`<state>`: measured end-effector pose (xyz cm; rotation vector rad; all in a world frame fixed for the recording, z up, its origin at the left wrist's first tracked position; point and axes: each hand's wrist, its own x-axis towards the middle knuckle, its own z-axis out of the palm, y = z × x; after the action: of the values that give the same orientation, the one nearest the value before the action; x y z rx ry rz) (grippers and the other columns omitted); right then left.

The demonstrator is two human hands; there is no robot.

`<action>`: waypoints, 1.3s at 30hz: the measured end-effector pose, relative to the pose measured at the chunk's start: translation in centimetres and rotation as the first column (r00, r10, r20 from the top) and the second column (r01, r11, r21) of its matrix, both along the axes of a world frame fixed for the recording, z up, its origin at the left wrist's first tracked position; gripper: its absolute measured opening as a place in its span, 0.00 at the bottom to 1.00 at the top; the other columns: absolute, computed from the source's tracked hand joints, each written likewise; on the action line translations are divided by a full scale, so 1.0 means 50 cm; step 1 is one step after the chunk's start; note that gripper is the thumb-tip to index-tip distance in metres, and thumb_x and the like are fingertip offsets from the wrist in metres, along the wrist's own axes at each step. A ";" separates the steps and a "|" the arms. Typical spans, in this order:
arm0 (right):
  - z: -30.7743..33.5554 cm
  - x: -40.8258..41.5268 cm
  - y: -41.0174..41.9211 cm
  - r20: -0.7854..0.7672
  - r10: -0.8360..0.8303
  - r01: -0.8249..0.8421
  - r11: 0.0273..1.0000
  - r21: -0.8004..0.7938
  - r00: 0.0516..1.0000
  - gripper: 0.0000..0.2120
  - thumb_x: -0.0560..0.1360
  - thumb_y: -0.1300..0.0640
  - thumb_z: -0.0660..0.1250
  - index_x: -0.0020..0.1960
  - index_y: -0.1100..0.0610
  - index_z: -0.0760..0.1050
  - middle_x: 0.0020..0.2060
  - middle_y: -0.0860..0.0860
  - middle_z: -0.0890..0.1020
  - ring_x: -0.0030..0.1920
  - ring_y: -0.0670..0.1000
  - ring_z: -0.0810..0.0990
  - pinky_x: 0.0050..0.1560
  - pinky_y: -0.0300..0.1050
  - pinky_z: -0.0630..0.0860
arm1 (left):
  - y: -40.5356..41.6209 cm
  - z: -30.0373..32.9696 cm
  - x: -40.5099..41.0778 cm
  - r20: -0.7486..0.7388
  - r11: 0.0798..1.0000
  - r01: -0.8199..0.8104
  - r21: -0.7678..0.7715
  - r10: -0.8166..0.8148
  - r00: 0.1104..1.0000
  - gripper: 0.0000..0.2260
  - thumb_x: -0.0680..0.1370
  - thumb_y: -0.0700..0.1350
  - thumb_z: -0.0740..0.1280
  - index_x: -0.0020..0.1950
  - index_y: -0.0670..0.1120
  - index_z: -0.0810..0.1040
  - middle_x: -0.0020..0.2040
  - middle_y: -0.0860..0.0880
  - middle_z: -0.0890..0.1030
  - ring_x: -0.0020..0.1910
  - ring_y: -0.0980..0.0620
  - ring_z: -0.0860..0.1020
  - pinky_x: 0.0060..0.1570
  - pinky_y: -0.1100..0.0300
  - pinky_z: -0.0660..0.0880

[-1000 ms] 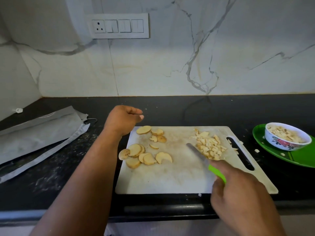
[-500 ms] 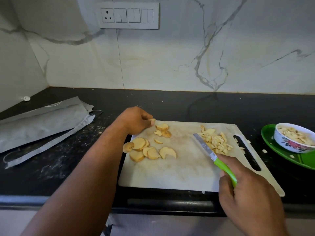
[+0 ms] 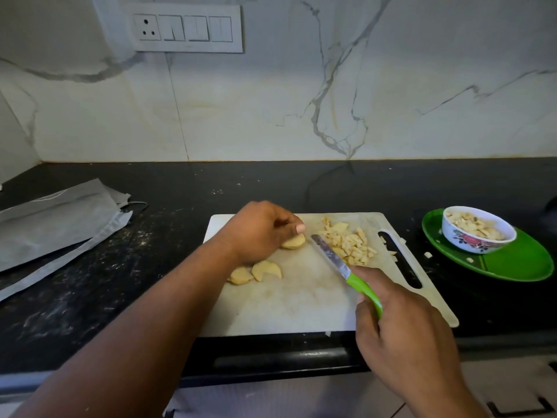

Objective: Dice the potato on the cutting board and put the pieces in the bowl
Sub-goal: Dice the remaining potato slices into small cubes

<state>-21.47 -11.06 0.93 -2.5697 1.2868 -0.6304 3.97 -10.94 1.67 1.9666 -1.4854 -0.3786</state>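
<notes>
Green plate (image 3: 512, 267) under bowl (image 3: 479, 233), beside board (image 3: 301, 303).

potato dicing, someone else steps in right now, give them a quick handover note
Left hand holds potato slices on the cutting board.
Right hand grips the green-handled knife, blade beside the slices.
Done: diced pile on the board; bowl on the green plate already holds pieces.
Left: dice the held slices and loose slices, then move everything to the bowl.
</notes>
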 end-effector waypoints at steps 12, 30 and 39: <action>0.020 0.040 -0.028 -0.002 0.055 -0.055 0.993 -0.106 0.998 0.22 0.76 0.52 0.63 0.69 0.43 0.74 0.53 0.42 0.83 0.51 0.44 0.80 0.44 0.30 0.66 | -0.004 -0.011 0.025 0.134 0.994 0.009 0.111 -0.024 0.991 0.20 0.73 0.57 0.78 0.63 0.54 0.85 0.55 0.60 0.83 0.52 0.59 0.80 0.58 0.60 0.79; 0.082 0.044 0.013 -0.166 0.151 -0.170 0.980 -0.106 0.974 0.22 0.77 0.51 0.60 0.71 0.43 0.68 0.53 0.42 0.79 0.49 0.44 0.77 0.47 0.33 0.73 | -0.025 -0.015 0.007 0.251 0.980 -0.112 0.163 0.069 0.965 0.18 0.74 0.58 0.77 0.62 0.55 0.85 0.58 0.59 0.84 0.53 0.56 0.80 0.59 0.52 0.81; 0.065 0.110 -0.007 -0.144 0.067 -0.089 0.984 -0.152 0.987 0.20 0.76 0.54 0.62 0.68 0.47 0.73 0.52 0.44 0.81 0.49 0.45 0.79 0.43 0.34 0.71 | -0.016 -0.021 0.012 0.172 0.980 -0.120 0.158 0.092 0.981 0.16 0.72 0.60 0.79 0.58 0.57 0.87 0.51 0.60 0.86 0.49 0.58 0.81 0.56 0.52 0.82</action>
<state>-15.95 -11.41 4.18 -2.8231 1.2142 -0.5697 4.56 -11.74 0.64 2.2478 -1.4822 -0.3096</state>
